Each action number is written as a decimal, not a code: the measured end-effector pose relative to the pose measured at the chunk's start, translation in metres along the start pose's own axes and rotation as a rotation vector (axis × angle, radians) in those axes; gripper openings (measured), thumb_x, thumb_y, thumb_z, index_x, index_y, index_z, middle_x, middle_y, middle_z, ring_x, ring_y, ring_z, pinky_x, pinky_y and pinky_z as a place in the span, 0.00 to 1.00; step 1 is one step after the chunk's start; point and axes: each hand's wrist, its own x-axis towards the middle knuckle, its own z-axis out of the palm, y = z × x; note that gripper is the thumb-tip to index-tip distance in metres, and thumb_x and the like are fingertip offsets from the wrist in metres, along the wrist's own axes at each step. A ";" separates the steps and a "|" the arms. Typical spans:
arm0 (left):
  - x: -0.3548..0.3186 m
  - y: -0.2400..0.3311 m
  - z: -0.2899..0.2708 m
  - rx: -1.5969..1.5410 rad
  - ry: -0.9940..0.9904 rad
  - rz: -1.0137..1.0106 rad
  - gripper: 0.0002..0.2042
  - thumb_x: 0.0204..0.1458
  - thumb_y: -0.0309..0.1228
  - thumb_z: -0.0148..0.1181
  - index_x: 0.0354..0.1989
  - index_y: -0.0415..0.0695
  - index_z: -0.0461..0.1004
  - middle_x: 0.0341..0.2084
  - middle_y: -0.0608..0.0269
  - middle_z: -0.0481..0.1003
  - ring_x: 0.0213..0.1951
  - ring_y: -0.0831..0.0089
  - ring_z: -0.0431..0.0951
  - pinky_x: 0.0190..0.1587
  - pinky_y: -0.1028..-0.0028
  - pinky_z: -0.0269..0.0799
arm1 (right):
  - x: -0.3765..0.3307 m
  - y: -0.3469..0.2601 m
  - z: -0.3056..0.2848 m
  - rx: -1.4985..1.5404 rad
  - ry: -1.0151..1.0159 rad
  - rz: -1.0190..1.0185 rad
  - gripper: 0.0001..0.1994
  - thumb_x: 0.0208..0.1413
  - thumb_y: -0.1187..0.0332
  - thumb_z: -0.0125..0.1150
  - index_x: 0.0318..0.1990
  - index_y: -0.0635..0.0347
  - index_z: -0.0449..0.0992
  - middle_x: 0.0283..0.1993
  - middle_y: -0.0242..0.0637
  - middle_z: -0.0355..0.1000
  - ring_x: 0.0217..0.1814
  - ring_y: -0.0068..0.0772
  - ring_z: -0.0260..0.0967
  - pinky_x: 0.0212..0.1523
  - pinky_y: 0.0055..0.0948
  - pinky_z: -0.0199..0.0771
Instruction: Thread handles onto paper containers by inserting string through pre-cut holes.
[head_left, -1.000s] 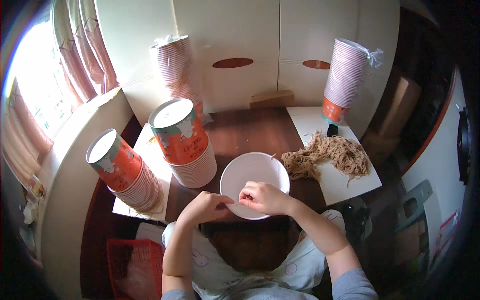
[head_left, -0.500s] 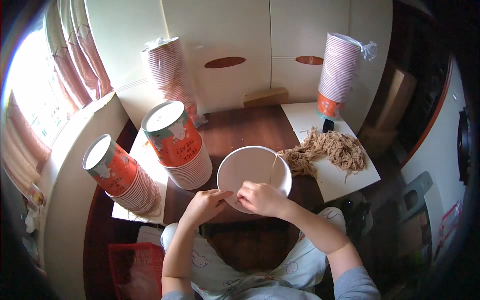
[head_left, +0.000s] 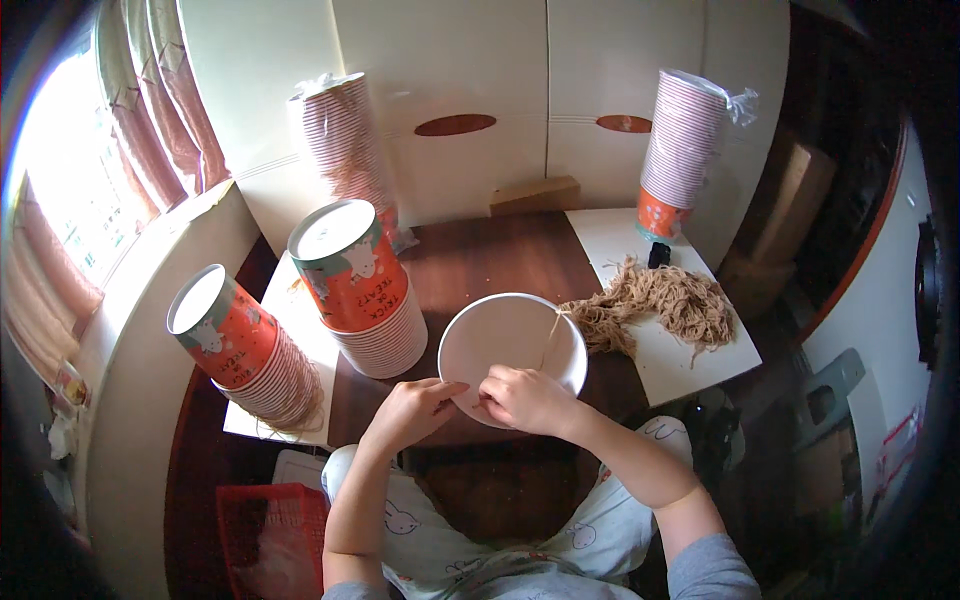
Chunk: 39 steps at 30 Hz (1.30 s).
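Note:
A paper bucket (head_left: 500, 330) with a white inside stands on the table in front of me, its mouth facing up. My left hand (head_left: 412, 412) pinches the near left part of its rim between thumb and fingers. Beside it, my right hand (head_left: 530, 400) reaches over the near rim, fingers closed and pressed together inside the mouth. A thin tan string (head_left: 551, 338) hangs from the far right rim and runs down to my right hand; its end is hidden by the fingers. Right of the bucket lies a tangled bundle of tan strings (head_left: 690, 305), touching or nearly touching the rim.
On the left stand two upside-down stacks of orange buckets, a larger stack (head_left: 350, 280) and a smaller stack (head_left: 240, 340) with strings round its base. Plastic-wrapped bucket stacks rise at the back left (head_left: 340, 140) and back right (head_left: 683, 140). A red basket (head_left: 270, 540) sits low left.
The whole view has shifted very slightly. Both hands stay at the near rim, with my right fingers barely moved.

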 end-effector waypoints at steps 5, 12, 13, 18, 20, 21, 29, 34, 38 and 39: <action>-0.001 -0.001 0.000 -0.003 -0.008 -0.016 0.14 0.36 0.22 0.55 0.36 0.43 0.73 0.28 0.54 0.74 0.29 0.60 0.75 0.34 0.69 0.72 | 0.001 -0.002 0.000 -0.001 0.006 -0.010 0.04 0.44 0.70 0.53 0.28 0.59 0.70 0.29 0.39 0.66 0.31 0.41 0.68 0.31 0.36 0.69; -0.001 -0.005 0.003 0.009 -0.006 0.008 0.14 0.36 0.23 0.54 0.36 0.43 0.73 0.27 0.54 0.73 0.29 0.60 0.75 0.33 0.69 0.71 | 0.002 -0.004 0.001 -0.031 -0.021 -0.048 0.04 0.43 0.69 0.53 0.27 0.58 0.70 0.29 0.38 0.66 0.32 0.39 0.67 0.32 0.34 0.69; -0.002 -0.005 0.002 0.014 0.001 0.009 0.14 0.36 0.24 0.55 0.36 0.43 0.73 0.27 0.53 0.73 0.29 0.60 0.75 0.33 0.69 0.71 | 0.002 -0.004 0.002 -0.045 -0.016 -0.071 0.04 0.43 0.69 0.53 0.27 0.57 0.70 0.29 0.37 0.66 0.32 0.39 0.67 0.33 0.34 0.69; 0.000 -0.004 0.001 0.011 -0.062 -0.088 0.14 0.35 0.27 0.56 0.36 0.42 0.73 0.24 0.52 0.73 0.28 0.61 0.75 0.33 0.69 0.71 | -0.001 -0.007 0.000 -0.109 -0.044 -0.070 0.05 0.45 0.66 0.53 0.26 0.55 0.72 0.28 0.35 0.68 0.33 0.36 0.68 0.32 0.33 0.69; 0.000 -0.003 -0.002 -0.013 -0.073 -0.123 0.14 0.36 0.28 0.56 0.36 0.42 0.73 0.23 0.52 0.73 0.28 0.61 0.75 0.33 0.69 0.71 | -0.002 -0.015 -0.009 -0.107 -0.076 -0.039 0.08 0.45 0.63 0.54 0.27 0.55 0.74 0.28 0.34 0.70 0.33 0.35 0.68 0.32 0.33 0.69; -0.001 -0.002 -0.004 -0.011 -0.078 -0.142 0.14 0.36 0.28 0.56 0.35 0.42 0.73 0.23 0.51 0.73 0.28 0.61 0.75 0.33 0.69 0.71 | -0.002 -0.019 -0.013 -0.122 -0.079 -0.059 0.08 0.44 0.62 0.55 0.28 0.55 0.75 0.28 0.34 0.70 0.33 0.35 0.68 0.32 0.32 0.69; 0.003 -0.008 0.013 -0.110 0.004 -0.138 0.21 0.39 0.26 0.57 0.44 0.39 0.62 0.26 0.50 0.74 0.30 0.59 0.75 0.34 0.68 0.71 | -0.003 -0.011 0.002 -0.123 0.066 0.040 0.05 0.40 0.67 0.55 0.24 0.57 0.74 0.24 0.38 0.68 0.29 0.40 0.68 0.31 0.36 0.69; 0.005 -0.013 0.040 -0.359 0.140 -0.177 0.17 0.39 0.24 0.56 0.35 0.37 0.55 0.26 0.49 0.72 0.32 0.58 0.75 0.33 0.68 0.71 | -0.002 -0.008 0.001 -0.034 0.056 0.151 0.07 0.40 0.67 0.57 0.23 0.61 0.73 0.24 0.43 0.67 0.27 0.45 0.67 0.30 0.39 0.67; 0.004 -0.008 0.043 -0.246 -0.030 -0.225 0.12 0.41 0.30 0.56 0.32 0.35 0.68 0.26 0.49 0.73 0.30 0.61 0.76 0.32 0.69 0.70 | -0.002 -0.009 -0.001 0.047 0.049 0.195 0.07 0.39 0.68 0.57 0.24 0.62 0.73 0.24 0.44 0.68 0.29 0.45 0.67 0.31 0.39 0.67; 0.005 -0.008 0.045 -0.242 -0.028 -0.227 0.12 0.41 0.30 0.56 0.32 0.35 0.68 0.26 0.49 0.73 0.30 0.61 0.76 0.32 0.69 0.70 | -0.002 -0.009 -0.001 0.044 0.058 0.197 0.06 0.40 0.68 0.57 0.24 0.62 0.73 0.25 0.45 0.68 0.29 0.45 0.67 0.32 0.39 0.67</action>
